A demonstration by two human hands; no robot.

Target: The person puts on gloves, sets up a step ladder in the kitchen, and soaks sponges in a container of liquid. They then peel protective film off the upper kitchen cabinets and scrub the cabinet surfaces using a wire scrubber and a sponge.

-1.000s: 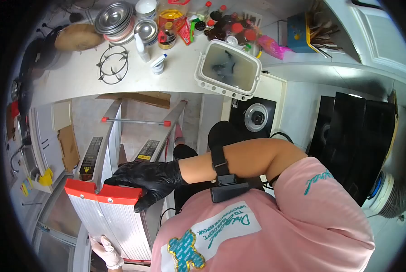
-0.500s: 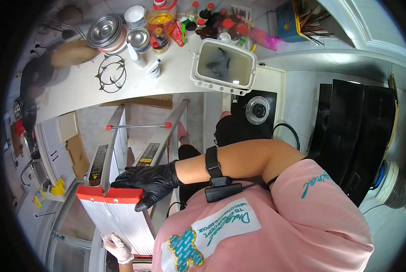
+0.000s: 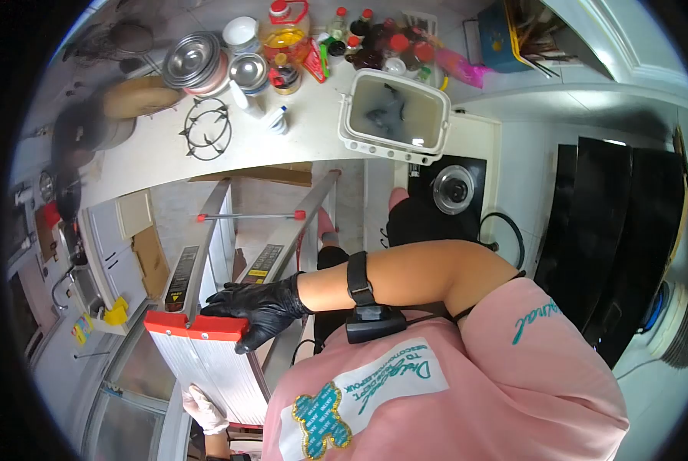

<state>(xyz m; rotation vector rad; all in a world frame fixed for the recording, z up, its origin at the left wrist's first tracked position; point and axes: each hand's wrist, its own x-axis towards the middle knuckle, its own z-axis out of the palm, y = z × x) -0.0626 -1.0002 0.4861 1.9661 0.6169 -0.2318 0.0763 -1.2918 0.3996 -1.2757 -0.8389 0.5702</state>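
Note:
An aluminium stepladder [image 3: 213, 369] with a red-edged, ribbed top stands at the lower left, its rails running away towards the floor. My right hand [image 3: 259, 309], in a black glove, grips the red edge, with the thumb over the near corner and the fingers across the top of the rail. Lower down, my left hand [image 3: 204, 409], in a white glove, holds the side edge of the ribbed panel; some of its fingers are hidden. A black strap with a small device [image 3: 374, 324] is round my right forearm.
Beyond the ladder is a white counter [image 3: 305, 142] with a tub of cloudy water [image 3: 397, 115], steel bowls [image 3: 192, 61], bottles and a pot stand [image 3: 205, 129]. A black hob [image 3: 453, 190] lies right of centre, and black panels [image 3: 590, 230] stand farther right.
The view has shifted, so the ladder and both hands appear farther right. Both hands keep their hold on the ladder. My feet and legs show in a different position below the hob.

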